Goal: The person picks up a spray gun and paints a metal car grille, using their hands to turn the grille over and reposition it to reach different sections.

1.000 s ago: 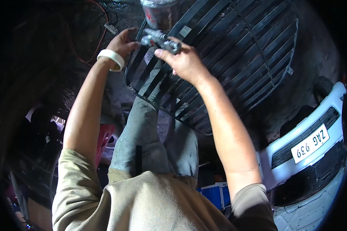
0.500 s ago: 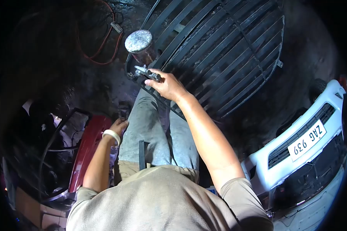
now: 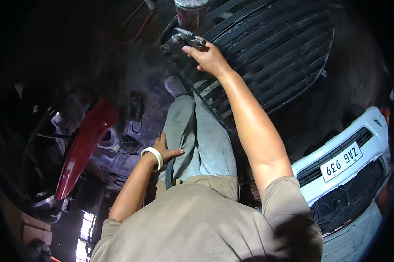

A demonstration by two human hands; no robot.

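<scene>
Spray gun [image 3: 186,38] sits at twelve o'clock in our view, gripped in our right hand [image 3: 209,58], fingers closed round its handle, with its cup [image 3: 190,13] standing above it. It hangs over the black grille [image 3: 271,52], which spreads toward two o'clock. Our left hand [image 3: 164,150], with a white wristband [image 3: 153,157], rests flat and empty on our thigh. A red panel [image 3: 85,144] lies at nine o'clock, a white bumper [image 3: 350,157] at four o'clock.

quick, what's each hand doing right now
Left hand: open, resting flat on the thigh of the grey trousers, holding nothing.
Right hand: closed around a spray gun, held out over the black grille.
</scene>
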